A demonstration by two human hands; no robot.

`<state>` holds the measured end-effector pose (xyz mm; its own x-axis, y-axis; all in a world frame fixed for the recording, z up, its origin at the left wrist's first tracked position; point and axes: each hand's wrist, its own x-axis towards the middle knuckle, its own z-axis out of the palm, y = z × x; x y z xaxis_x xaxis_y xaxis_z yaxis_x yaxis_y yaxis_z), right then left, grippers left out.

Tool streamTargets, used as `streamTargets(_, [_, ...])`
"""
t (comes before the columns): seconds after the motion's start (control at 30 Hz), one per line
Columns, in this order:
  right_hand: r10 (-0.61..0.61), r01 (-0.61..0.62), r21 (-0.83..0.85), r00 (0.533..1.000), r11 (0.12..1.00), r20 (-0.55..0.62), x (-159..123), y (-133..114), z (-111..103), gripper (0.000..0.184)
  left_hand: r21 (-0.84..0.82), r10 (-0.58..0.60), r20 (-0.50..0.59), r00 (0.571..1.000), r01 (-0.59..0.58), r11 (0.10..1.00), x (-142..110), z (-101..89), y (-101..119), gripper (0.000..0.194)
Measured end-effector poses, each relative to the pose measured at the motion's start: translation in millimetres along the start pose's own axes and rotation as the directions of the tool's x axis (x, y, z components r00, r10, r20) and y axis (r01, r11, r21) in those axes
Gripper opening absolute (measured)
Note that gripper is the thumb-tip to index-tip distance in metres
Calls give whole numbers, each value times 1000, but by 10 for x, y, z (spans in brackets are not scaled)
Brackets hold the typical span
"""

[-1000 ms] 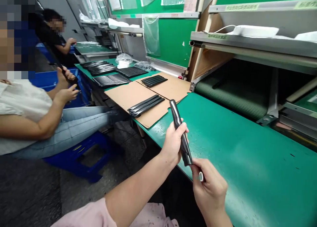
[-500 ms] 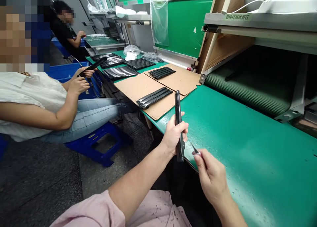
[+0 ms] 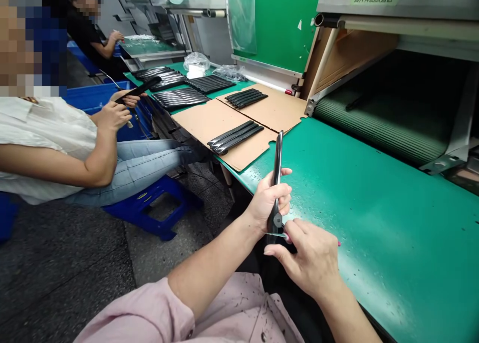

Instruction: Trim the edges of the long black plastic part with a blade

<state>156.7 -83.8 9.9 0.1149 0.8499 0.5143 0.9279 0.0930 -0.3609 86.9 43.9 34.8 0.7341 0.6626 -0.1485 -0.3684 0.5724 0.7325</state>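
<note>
My left hand [image 3: 266, 203] is wrapped around a long, glossy black plastic strip [image 3: 278, 158], held nearly upright over the table's front edge. Low on the strip, a small round tab faces me. In my right hand [image 3: 312, 258] is a craft knife [image 3: 277, 234], its thin blade lying across the lower end of the strip. Most of the knife's handle is hidden by the fingers; a pink tip pokes out behind them. The right thumb is stretched out beside the strip's bottom end.
Brown cardboard sheets [image 3: 190, 117] on the green table [image 3: 374, 193] carry black strips [image 3: 235, 137]. More rows of strips [image 3: 179, 98] lie beyond. A conveyor belt [image 3: 389, 126] runs at the right. At left, a co-worker [image 3: 56, 153] on a blue stool [image 3: 149, 213] handles another strip.
My right hand has moved left to the strip, bringing the knife blade across its lower end. The strip has turned in my left hand, so its round tab now faces me.
</note>
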Motion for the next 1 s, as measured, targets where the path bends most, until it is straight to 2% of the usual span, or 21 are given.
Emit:
streamTargets(0.2, [18, -22, -48, 995, 999, -98, -83, -68, 73, 56, -57, 27, -20, 999, -28, 998, -17, 25, 38, 40])
streamTargets(0.43, [55, -55, -2, 992, 998, -110, -134, -79, 149, 53, -78, -6, -14, 1000, 5, 997, -15, 22, 20, 38])
streamTargets(0.57, [-49, 51, 19, 996, 999, -70, -211, -152, 152, 52, -112, 4, -5, 1000, -5, 994, 23, 2, 24, 27])
streamTargets(0.63, [-75, 80, 101, 996, 992, -53, -257, -183, 111, 51, -126, 6, -8, 1000, -7, 992, 60, -15, 35, 15])
streamTargets(0.7, [35, -24, 249, 998, 968, -42, -287, -181, 42, 48, -124, -18, 11, 1000, 19, 992, 92, -34, 38, 26])
streamTargets(0.8, [244, -229, 420, 970, 878, 18, -289, -123, -53, 34, -105, -69, 16, 998, 70, 992, 101, -49, 15, 41])
streamTargets(0.9, [321, -290, 511, 947, 809, 30, -280, -64, -73, 20, -64, -87, -16, 996, 86, 994, 69, -33, -24, 45])
streamTargets(1.0, [385, -320, 575, 923, 753, 9, -295, -59, -40, 18, -13, -91, -21, 996, 91, 996, 32, -7, -43, 50])
